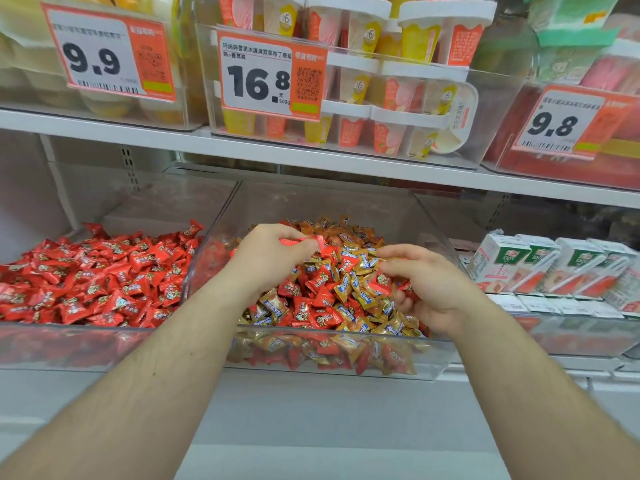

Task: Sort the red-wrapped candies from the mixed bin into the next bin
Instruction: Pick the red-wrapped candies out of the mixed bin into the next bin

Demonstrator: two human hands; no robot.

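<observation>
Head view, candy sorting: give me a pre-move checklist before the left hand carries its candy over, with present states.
1. Left hand pinches a red candy: ok.
2. Held candy lifted off the mixed bin pile: ok.
3. Only one candy held: cannot tell, blurred.
4. Red bin on the left has room: ok.
5. Right hand out of the leftward path: ok.
6. Right hand gripping a candy: cannot tell.

Three orange-edged price tags hang on the clear upper-shelf bins: at eleven o'clock a tag (107, 51) reads "9.9"; at twelve, a tag (272, 79) reads "16.8" with "500g" and a QR code; at two, a tag (568, 121) reads "9.8". Pudding cups (363, 36) show "6". At three o'clock, cartons (505, 261) read "100%".
</observation>
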